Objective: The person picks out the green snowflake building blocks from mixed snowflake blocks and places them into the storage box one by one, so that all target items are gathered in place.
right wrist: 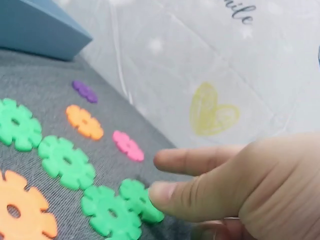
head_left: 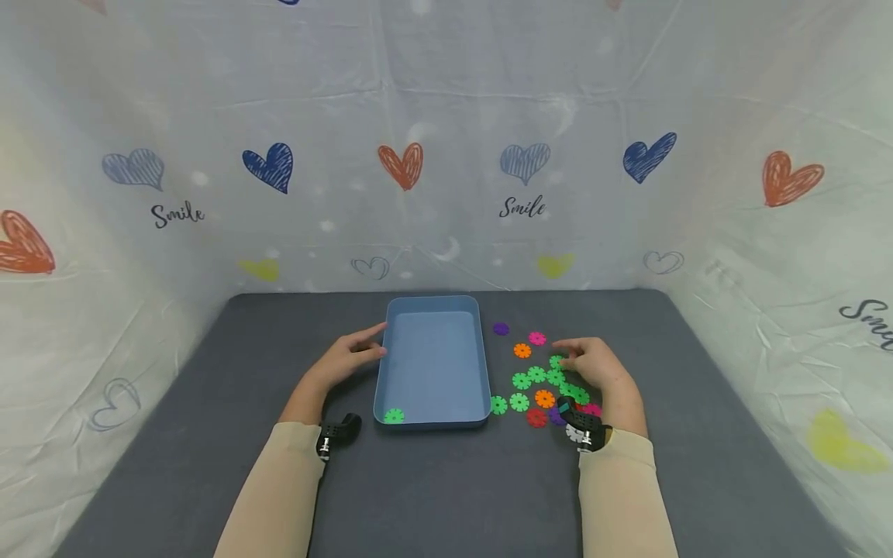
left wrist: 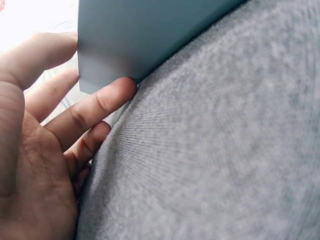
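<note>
A blue tray (head_left: 432, 364) stands on the grey table, with one green disc (head_left: 394, 415) in its near left corner. My left hand (head_left: 377, 341) rests against the tray's left wall; in the left wrist view its straight fingers (left wrist: 107, 100) touch the tray (left wrist: 150, 35) at a lower corner. Right of the tray lie several toothed plastic discs: green, orange (head_left: 522, 350), pink (head_left: 536, 338), purple (head_left: 501, 328) and red. My right hand (head_left: 568, 355) hovers over them. In the right wrist view my right hand (right wrist: 165, 177) touches a flat green disc (right wrist: 137, 200) with its thumb, the index finger straight above it.
The grey table (head_left: 446, 488) is walled on three sides by a white sheet printed with hearts (head_left: 403, 164). A wrist camera (head_left: 338, 434) sits on each forearm. In the right wrist view more discs lie left of the hand: green (right wrist: 67, 161), orange (right wrist: 85, 122), pink (right wrist: 128, 146).
</note>
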